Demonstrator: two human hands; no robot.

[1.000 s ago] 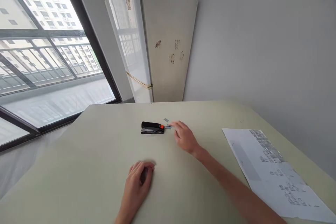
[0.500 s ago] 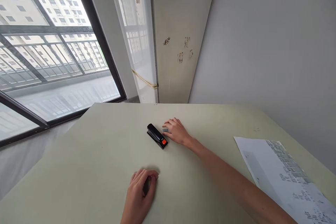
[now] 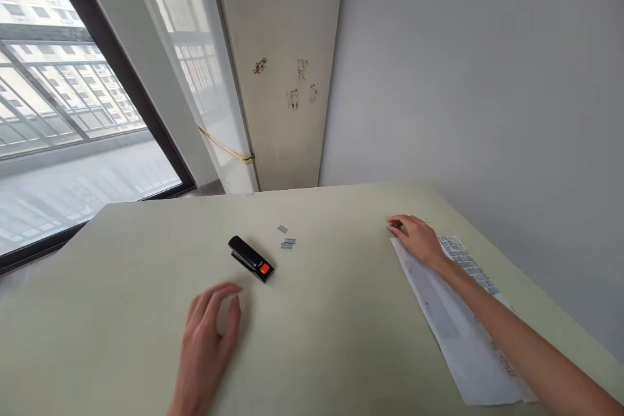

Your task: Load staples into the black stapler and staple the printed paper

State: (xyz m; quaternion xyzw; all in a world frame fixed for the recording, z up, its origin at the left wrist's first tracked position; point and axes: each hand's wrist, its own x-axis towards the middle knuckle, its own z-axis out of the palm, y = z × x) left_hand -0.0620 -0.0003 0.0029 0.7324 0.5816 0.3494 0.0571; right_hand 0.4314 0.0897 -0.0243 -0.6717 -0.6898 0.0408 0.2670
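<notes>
A black stapler [image 3: 251, 258] with an orange patch lies on the table, closed and slanted. Strips of staples [image 3: 289, 241] rest just beyond it to the right. My left hand [image 3: 209, 328] hovers near the stapler's front side, thumb and index finger apart, with nothing in it. Over the far left corner of the printed paper sheets [image 3: 446, 344] is my right hand [image 3: 414, 235]. Its fingers are loosely curved with a gap to the thumb, and I see nothing held. Whether its fingertips touch the paper I cannot tell. My right forearm covers part of the sheets.
The pale green table [image 3: 331, 331] spreads beneath everything. Behind its far edge stands an old fridge [image 3: 287, 136], with a grey wall [image 3: 463, 78] to the right. A large window [image 3: 63, 91] is on the left.
My right hand has left the staple strips beside the stapler and moved right to the paper. The left hand's fingers have opened apart. My view has turned to the right.
</notes>
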